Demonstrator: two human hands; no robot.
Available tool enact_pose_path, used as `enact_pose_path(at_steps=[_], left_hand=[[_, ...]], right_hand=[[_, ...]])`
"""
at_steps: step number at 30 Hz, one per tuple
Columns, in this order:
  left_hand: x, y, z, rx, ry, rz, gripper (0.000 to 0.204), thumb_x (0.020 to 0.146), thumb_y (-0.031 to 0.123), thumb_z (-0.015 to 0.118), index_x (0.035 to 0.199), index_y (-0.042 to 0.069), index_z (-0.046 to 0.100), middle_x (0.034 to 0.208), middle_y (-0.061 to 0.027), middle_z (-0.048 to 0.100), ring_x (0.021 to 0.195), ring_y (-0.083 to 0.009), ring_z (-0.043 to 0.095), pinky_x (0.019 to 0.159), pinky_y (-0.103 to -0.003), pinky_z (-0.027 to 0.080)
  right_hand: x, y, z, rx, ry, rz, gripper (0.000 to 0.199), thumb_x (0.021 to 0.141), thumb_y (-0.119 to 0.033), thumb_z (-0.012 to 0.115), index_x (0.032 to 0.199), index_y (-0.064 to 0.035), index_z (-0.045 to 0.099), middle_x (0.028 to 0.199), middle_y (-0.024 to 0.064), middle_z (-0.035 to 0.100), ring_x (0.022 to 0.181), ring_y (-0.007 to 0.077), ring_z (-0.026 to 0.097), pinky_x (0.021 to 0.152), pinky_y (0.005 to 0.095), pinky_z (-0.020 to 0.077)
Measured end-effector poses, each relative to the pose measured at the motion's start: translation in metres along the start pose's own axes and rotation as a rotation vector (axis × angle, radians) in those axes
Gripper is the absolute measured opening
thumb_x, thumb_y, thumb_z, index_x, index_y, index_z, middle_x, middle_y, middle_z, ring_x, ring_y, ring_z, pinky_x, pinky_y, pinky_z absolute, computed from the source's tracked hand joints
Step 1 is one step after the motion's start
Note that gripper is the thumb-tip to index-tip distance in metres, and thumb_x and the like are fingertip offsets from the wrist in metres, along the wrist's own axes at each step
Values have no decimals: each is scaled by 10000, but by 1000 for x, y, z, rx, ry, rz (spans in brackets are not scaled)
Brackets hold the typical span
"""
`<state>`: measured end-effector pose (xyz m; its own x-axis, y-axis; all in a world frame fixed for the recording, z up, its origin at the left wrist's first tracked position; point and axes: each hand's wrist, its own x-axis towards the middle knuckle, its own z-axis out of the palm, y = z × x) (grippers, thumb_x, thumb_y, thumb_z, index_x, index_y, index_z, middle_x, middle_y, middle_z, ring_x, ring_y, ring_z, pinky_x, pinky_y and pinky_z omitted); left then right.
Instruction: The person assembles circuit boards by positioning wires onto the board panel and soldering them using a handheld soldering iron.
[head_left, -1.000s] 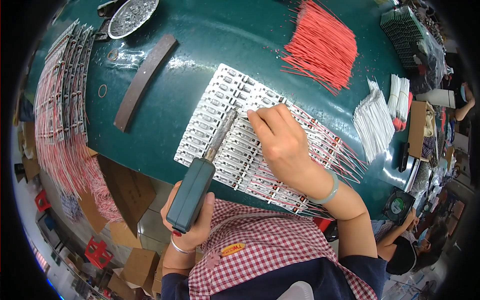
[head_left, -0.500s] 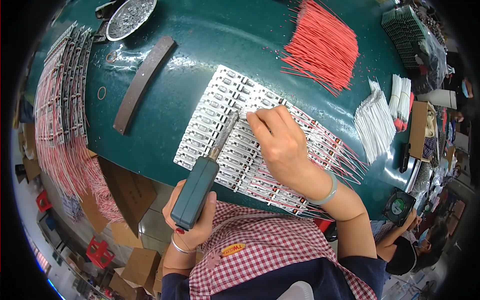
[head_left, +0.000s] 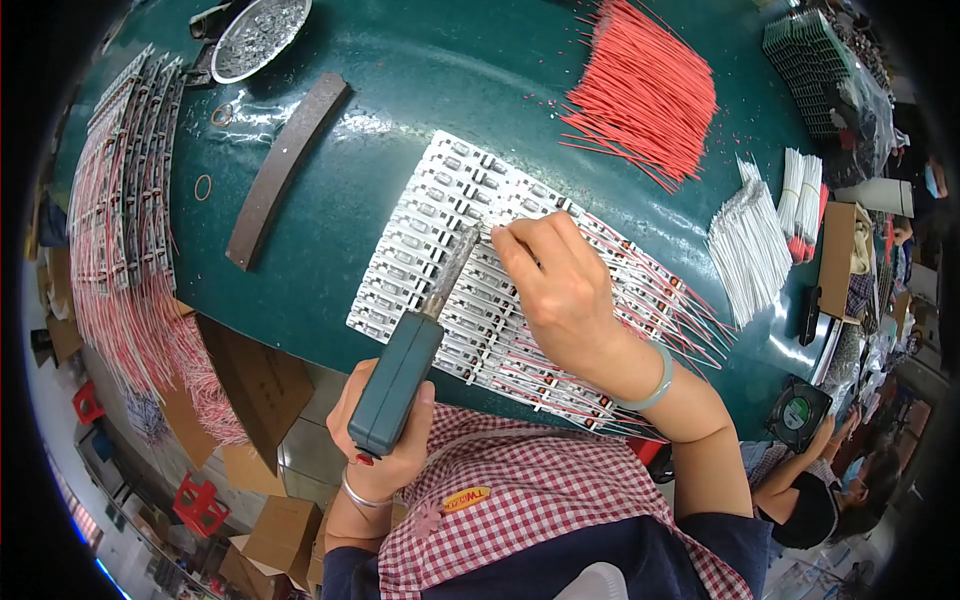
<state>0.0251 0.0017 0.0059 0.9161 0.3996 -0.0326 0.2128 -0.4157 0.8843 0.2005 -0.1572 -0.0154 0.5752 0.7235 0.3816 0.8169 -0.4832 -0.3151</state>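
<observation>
My left hand (head_left: 385, 435) is closed around the green handle of a soldering gun (head_left: 397, 385). Its metal shaft slopes up over a white panel (head_left: 410, 255) set with rows of small components, and the tip ends near the middle of the panel. Close beside that tip, my right hand (head_left: 565, 290) hangs over the panel, thumb and forefinger pinched; what they hold is too small to make out. Red and white wires (head_left: 685, 310) run out from the panel's right side, partly under my right forearm.
Red wires (head_left: 645, 95) lie heaped at the back right, with white wire bundles (head_left: 750, 245) nearer. At left are a brown curved bar (head_left: 285, 170), a dish of silvery bits (head_left: 262, 38) and stacked wired panels (head_left: 125, 190). A small fan (head_left: 800, 415) stands at right, near another person (head_left: 820, 490).
The soldering gun's handle has tilted and shifted slightly to the right in my left hand. My right hand has barely moved, still pinched beside the tip.
</observation>
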Motion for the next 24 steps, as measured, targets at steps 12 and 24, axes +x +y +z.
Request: enact_pose_path(at_steps=[12, 24], left_hand=[[-8, -6, -1, -34, 95, -20, 277, 792, 27, 757, 1042, -61, 678, 942, -160, 679, 751, -263, 682, 678, -305, 536], [3, 2, 3, -54, 82, 2, 271, 777, -16, 747, 1033, -75, 677, 955, -172, 686, 782, -254, 689, 698, -305, 539]], right_hand=[[-1, 0, 0, -17, -9, 3, 333, 662, -20, 636, 981, 72, 652, 867, 108, 559, 811, 235, 552, 640, 312, 512], [2, 13, -1, -34, 72, -18, 357, 666, -31, 638, 1008, 69, 651, 886, 109, 579, 820, 248, 568, 660, 335, 508]])
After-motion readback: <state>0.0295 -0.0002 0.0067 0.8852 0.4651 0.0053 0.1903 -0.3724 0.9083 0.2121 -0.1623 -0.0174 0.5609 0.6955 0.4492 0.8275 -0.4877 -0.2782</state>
